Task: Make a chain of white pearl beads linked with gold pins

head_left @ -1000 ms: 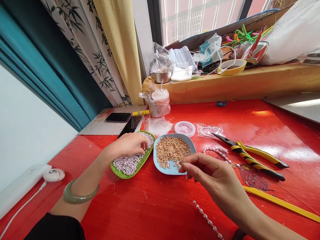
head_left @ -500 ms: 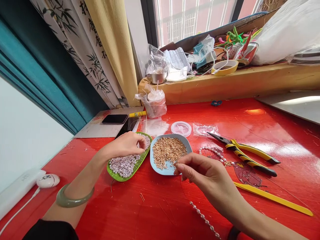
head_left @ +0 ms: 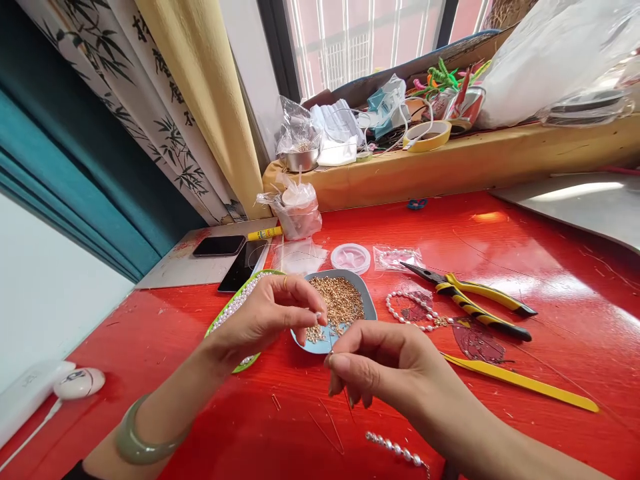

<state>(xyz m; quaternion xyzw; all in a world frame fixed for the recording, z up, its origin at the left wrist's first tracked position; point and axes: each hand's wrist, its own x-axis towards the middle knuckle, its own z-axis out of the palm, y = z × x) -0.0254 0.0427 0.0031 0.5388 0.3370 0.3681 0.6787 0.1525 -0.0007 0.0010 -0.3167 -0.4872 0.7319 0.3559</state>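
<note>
My left hand (head_left: 270, 310) is closed in a pinch over the blue dish (head_left: 370, 310), with a small pearl bead (head_left: 319, 317) at its fingertips. Close beside it, my right hand (head_left: 390, 360) pinches a thin thread (head_left: 349, 404), whose end points up toward the bead. A strand of pearl beads (head_left: 395, 447) lies on the table below my right hand. Gold beads (head_left: 340, 297) fill much of the blue dish. Partly hidden behind my left hand is a green tray (head_left: 214, 320) holding pearl beads (head_left: 235, 303).
Pliers (head_left: 473, 293), a pearl bracelet (head_left: 395, 308) and yellow tweezers (head_left: 525, 380) lie on the right of the red table. Behind the dishes are a round plastic lid (head_left: 351, 257), a bagged cup (head_left: 299, 210) and a phone (head_left: 219, 246). A white plug-in device (head_left: 79, 385) sits at left.
My left hand has lifted out of the green tray and moved right to meet my right hand, carrying a bead. My right hand has shifted slightly left and down. The view has turned slightly.
</note>
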